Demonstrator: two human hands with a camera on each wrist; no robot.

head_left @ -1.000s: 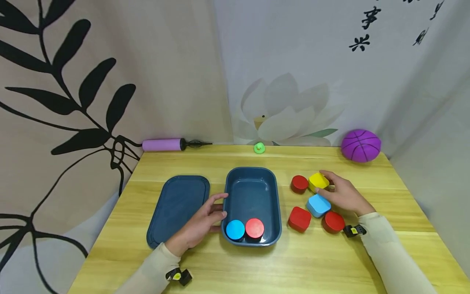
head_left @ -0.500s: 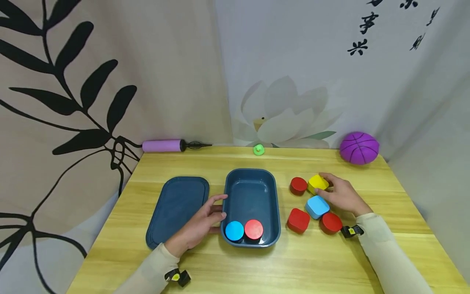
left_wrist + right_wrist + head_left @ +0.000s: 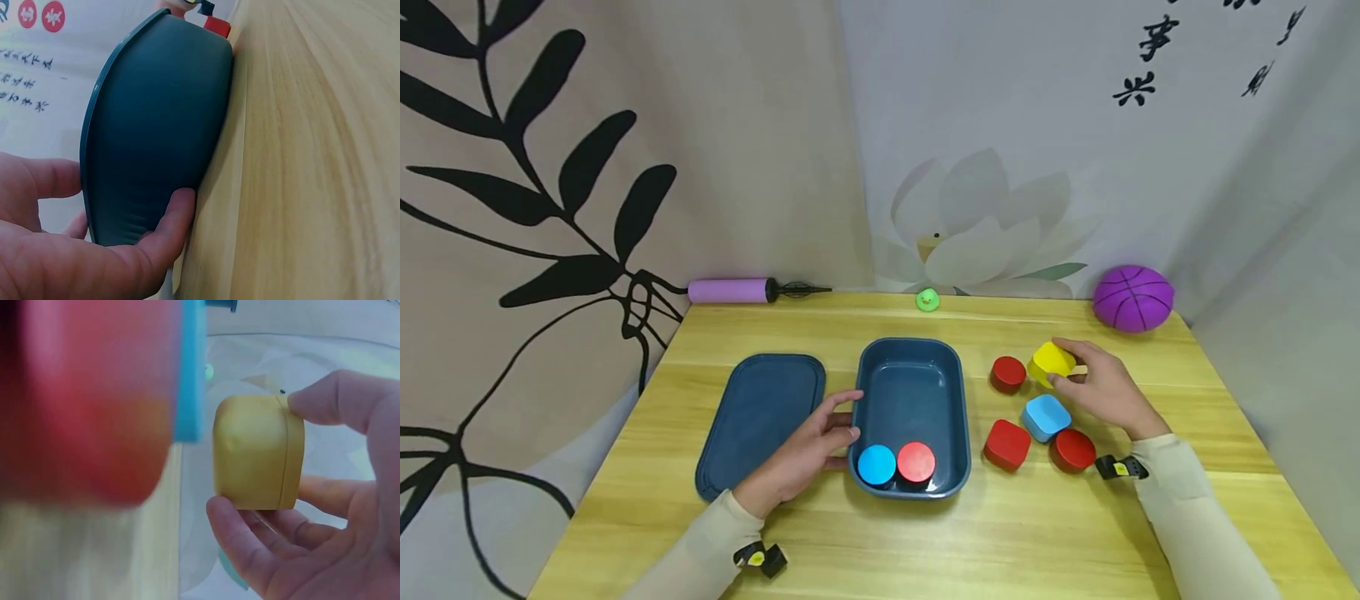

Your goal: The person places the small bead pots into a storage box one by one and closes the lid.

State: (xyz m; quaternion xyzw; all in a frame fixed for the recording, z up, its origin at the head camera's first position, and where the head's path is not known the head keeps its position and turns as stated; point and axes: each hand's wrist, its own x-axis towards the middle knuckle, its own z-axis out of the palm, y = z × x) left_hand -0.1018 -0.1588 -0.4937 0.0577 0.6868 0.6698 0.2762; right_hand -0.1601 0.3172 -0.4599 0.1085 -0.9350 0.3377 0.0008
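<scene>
Right hand: Your right hand [image 3: 1103,387] pinches a yellow block [image 3: 1051,363], thumb on one side and fingers on the other, the gap between them just the block's width.
Yellow block: Held at the right of the table [image 3: 880,550], beyond a light blue block [image 3: 1046,417]; the right wrist view shows it raised off the wood.
Left hand: Your left hand [image 3: 805,454] spreads its digits against the left side of a dark blue box [image 3: 913,400], some at the rim and one lower on the outer wall, without closing round it.
Inside the box: A bright blue disc [image 3: 877,464] and a coral disc [image 3: 916,462] sit side by side at the end nearest you.
Loose blocks: Right of the box, a small red cylinder [image 3: 1007,374] stands just left of the yellow block; a red square block [image 3: 1007,445] and a larger red cylinder [image 3: 1072,450] flank the light blue block on your side.
Flat lid: A dark blue lid [image 3: 762,421] lies left of the box, partly behind your left hand.
Far edge: A purple pump [image 3: 730,291], a green duck [image 3: 928,300] and a purple ball [image 3: 1133,298] line up before a printed backdrop [image 3: 760,150].
</scene>
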